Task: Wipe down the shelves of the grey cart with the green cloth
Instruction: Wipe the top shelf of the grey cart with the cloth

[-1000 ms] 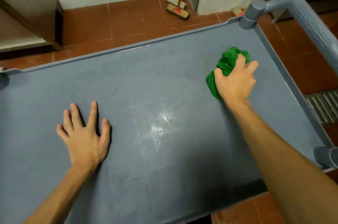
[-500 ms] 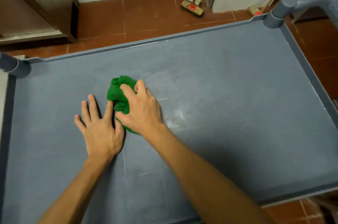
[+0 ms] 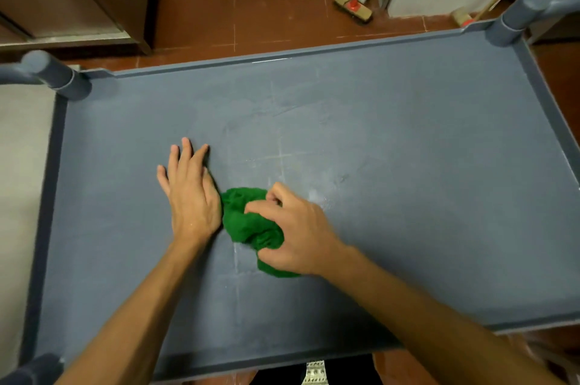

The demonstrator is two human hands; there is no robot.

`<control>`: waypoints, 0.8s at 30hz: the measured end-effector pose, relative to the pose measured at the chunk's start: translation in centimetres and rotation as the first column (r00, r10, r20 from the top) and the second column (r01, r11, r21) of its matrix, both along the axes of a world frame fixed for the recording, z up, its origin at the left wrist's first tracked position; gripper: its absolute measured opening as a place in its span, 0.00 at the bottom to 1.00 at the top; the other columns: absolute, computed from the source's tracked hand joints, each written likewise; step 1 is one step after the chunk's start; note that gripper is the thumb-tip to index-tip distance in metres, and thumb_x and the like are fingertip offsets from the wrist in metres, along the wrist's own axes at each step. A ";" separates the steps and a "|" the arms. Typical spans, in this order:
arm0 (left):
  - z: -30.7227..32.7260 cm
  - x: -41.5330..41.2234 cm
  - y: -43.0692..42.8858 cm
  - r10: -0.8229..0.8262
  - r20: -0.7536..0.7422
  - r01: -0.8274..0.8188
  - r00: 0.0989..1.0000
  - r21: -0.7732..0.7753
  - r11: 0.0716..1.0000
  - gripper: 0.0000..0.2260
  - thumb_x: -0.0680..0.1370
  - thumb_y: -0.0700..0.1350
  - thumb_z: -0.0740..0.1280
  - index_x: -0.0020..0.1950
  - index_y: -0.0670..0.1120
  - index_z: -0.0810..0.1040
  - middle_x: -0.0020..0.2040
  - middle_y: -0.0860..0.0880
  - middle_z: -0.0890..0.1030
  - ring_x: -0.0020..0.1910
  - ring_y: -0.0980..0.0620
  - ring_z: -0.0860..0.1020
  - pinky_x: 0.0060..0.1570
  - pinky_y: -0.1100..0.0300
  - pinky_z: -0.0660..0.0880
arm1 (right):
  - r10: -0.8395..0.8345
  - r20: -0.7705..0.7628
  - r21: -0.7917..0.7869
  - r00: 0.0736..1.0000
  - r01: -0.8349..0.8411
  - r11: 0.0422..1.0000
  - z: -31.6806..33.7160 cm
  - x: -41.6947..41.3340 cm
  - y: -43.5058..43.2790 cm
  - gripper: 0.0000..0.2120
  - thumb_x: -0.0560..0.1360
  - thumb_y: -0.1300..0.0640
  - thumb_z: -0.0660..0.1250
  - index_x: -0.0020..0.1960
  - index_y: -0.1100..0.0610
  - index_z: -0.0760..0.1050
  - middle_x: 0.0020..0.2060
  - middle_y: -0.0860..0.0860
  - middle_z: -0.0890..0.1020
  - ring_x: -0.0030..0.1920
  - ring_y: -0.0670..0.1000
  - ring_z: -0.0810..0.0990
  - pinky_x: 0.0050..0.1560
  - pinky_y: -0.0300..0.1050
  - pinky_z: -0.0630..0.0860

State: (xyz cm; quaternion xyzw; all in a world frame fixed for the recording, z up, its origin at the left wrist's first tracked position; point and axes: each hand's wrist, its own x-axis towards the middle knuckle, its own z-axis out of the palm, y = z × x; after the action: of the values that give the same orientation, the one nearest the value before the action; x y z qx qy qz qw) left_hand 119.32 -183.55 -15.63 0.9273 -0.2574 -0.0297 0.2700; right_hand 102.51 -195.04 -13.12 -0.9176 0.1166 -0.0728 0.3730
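Green cloth bunched under the right hand on the top shelf of the grey cart

The green cloth (image 3: 251,221) is clenched in the right hand (image 3: 295,234) near the middle of the top shelf (image 3: 408,165), touching the left hand (image 3: 191,193), which is laid flat with fingers released. Because the cloth is wadded, only a narrow strip is likely covered per pass; pale streaks (image 3: 282,158) and the corners by the posts (image 3: 505,26) could be missed, and the lower shelves, which are hidden here, may be forgotten.

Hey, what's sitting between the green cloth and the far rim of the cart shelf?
Nothing: in the head view, only bare grey shelf with faint wipe streaks runs from the green cloth to the far rim.
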 end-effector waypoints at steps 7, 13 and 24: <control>-0.7 -0.1 0.1 -0.054 0.065 0.049 0.996 0.082 0.995 0.22 0.82 0.37 0.60 0.76 0.44 0.70 0.81 0.40 0.61 0.81 0.39 0.56 0.77 0.36 0.47 | 0.146 -0.087 -0.016 0.985 -0.148 0.989 1.2 -8.5 -2.5 0.26 0.61 0.54 0.72 0.59 0.49 0.79 0.48 0.51 0.73 0.41 0.48 0.74 0.35 0.42 0.75; -1.2 -0.2 0.3 -0.079 0.095 0.069 0.992 0.098 0.993 0.21 0.84 0.39 0.57 0.77 0.44 0.69 0.81 0.39 0.60 0.81 0.38 0.55 0.77 0.37 0.46 | -0.308 -0.001 -0.190 0.951 0.302 0.934 0.8 -9.2 -9.9 0.26 0.62 0.51 0.70 0.61 0.51 0.80 0.49 0.51 0.74 0.43 0.55 0.79 0.42 0.52 0.80; -0.9 0.0 0.1 -0.078 0.078 0.067 0.994 0.135 0.989 0.23 0.82 0.39 0.55 0.77 0.44 0.68 0.81 0.38 0.58 0.81 0.35 0.53 0.77 0.34 0.45 | -0.422 0.054 -0.071 0.905 0.425 0.902 -0.2 -1.4 -1.6 0.23 0.61 0.51 0.70 0.57 0.49 0.80 0.47 0.51 0.74 0.40 0.55 0.78 0.39 0.49 0.79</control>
State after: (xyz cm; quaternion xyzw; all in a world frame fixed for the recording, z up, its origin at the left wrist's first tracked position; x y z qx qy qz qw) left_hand 119.36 -183.49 -16.51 0.9336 -0.2995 -0.0178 0.1957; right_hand 101.09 -196.67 -13.34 -0.8832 0.3032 -0.1741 0.3126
